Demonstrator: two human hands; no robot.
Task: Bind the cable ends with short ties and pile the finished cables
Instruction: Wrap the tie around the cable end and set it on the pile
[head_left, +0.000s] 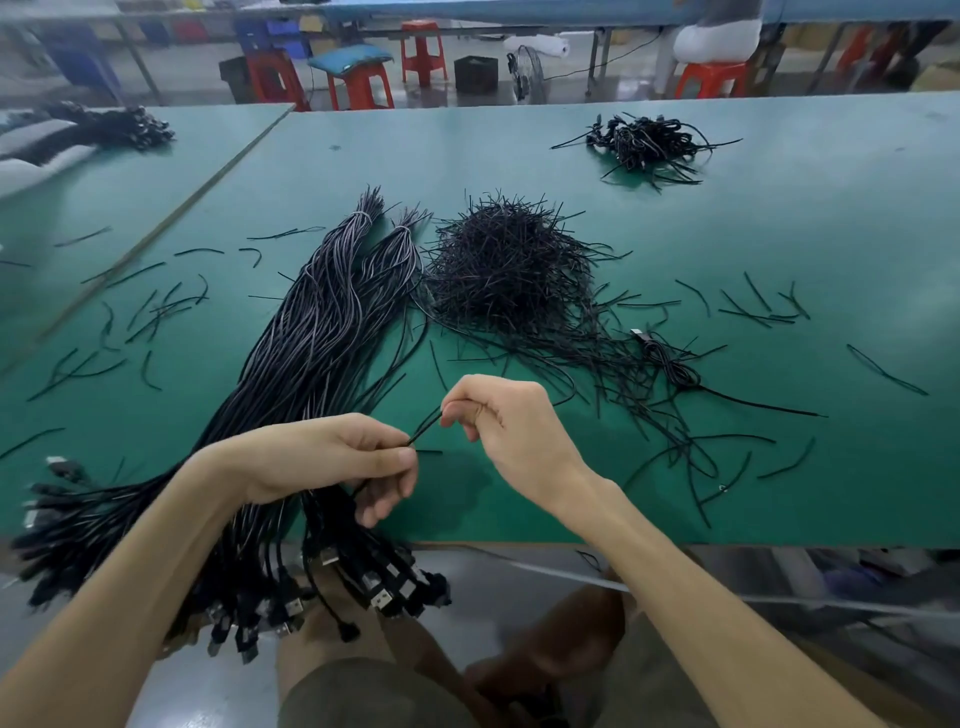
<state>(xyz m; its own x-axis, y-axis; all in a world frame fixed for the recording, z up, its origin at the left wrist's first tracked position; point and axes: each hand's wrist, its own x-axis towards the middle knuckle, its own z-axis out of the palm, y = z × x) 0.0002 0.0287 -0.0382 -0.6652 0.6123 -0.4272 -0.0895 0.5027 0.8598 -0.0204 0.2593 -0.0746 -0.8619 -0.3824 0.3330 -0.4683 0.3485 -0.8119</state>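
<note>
My left hand (332, 462) and my right hand (506, 421) are close together over the near edge of the green table (779, 234). Between them runs a short black tie (426, 428); each hand pinches one end of it. My left hand also grips a thin black cable whose end hangs below it. A long bundle of black cables (317, 338) lies diagonally under my left arm, its USB plugs (332, 587) hanging over the table edge. A big heap of short ties (509, 265) lies in the middle of the table. A pile of bound cables (644, 143) sits at the far right.
Loose ties are scattered on both sides of the table. One coiled cable with a plug (665, 353) lies right of the heap. Another dark cable pile (109, 127) lies on the far left table. Red stools (358, 83) stand beyond the table.
</note>
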